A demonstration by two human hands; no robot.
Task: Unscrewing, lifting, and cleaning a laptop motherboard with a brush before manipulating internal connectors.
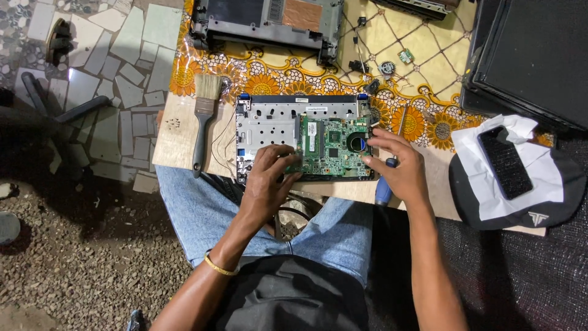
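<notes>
Both hands rest on the same thing — a green rectangular circuit board (331, 149) seated in the right half of an opened grey laptop base (266, 125). The left hand (267, 178) lies with fingers curled down over the board's near left corner, fingertips pressing on its edge; it grips nothing that I can make out. The right hand (398, 168) meets the board's right edge with thumb and forefinger pinched toward it, beside the round blue-rimmed fan opening (357, 143), while a blue-handled screwdriver (386, 184) sits under its palm — whether it is clasped or only lying beneath the hand cannot be told.

The board's long axis runs left to right across the person's lap, directly ahead of both hands and between them, so each hand takes one end; neither is clearly nearer.

Left of the base lies a black-handled paintbrush with pale bristles (203, 116), handle pointing toward the person. Beyond, on the yellow flowered cloth (422, 55), stand another stripped dark laptop shell (266, 21) and scattered small parts. To the right, a dark phone (505, 161) lies on white paper over a black cap (520, 208).
</notes>
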